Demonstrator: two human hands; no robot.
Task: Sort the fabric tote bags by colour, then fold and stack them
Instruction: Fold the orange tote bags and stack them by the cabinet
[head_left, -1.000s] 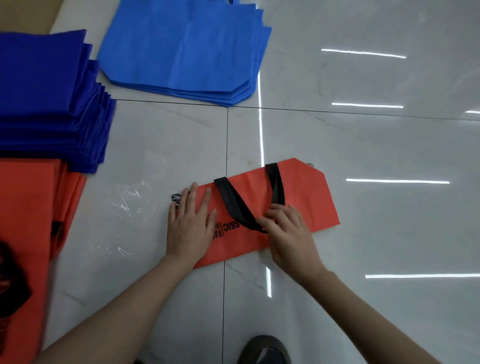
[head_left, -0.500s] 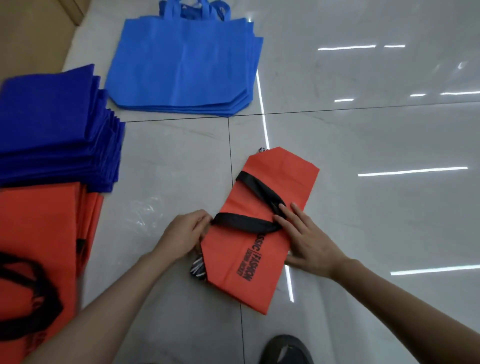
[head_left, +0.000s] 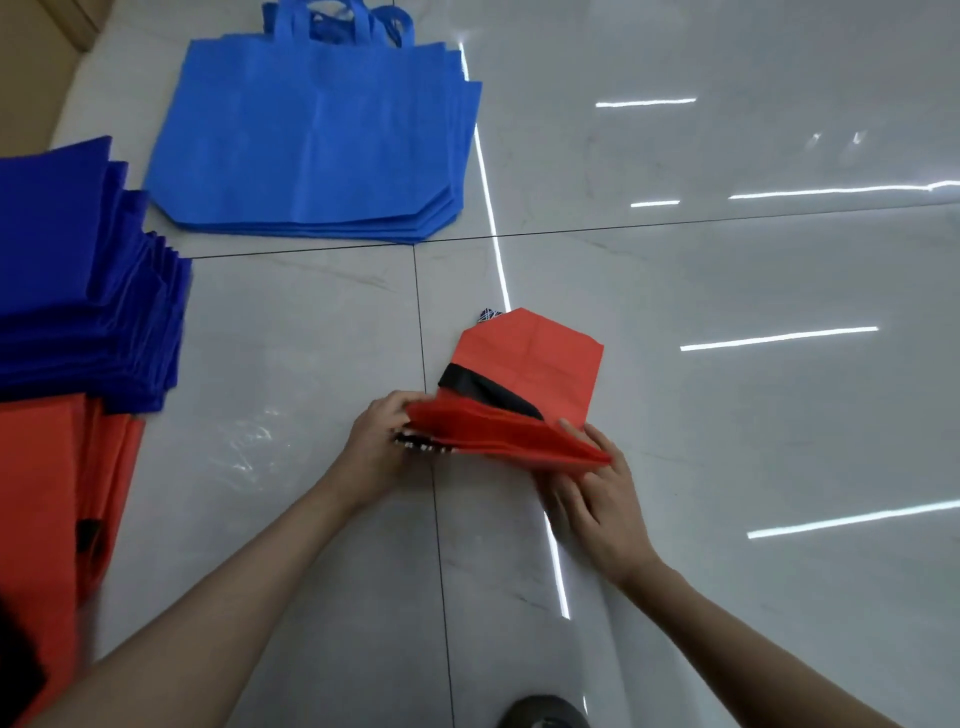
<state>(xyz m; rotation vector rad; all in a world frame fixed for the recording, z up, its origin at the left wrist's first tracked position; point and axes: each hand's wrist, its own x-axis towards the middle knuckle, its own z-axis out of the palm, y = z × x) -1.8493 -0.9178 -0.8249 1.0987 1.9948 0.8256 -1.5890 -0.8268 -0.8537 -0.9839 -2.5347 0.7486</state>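
An orange tote bag (head_left: 540, 358) with black handles lies folded into a long strip on the tiled floor in the middle. Its near end is lifted off the floor and bent up over the rest. My left hand (head_left: 376, 454) grips the left corner of that lifted end. My right hand (head_left: 597, 486) holds the right corner, thumb on top and fingers underneath. A stack of dark blue folded bags (head_left: 78, 291) sits at the left. Flat light blue bags (head_left: 322, 140) lie at the back, and orange bags (head_left: 47, 519) are piled at the lower left.
A crumpled clear plastic wrapper (head_left: 249, 441) lies on the floor left of my left hand. A dark shoe tip (head_left: 543, 714) shows at the bottom edge. Glossy pale floor tiles (head_left: 753, 415) spread to the right.
The bag was turned from lying sideways to pointing away from me. Both hands then took its near end and lifted it up and forward. The camera tilted up.
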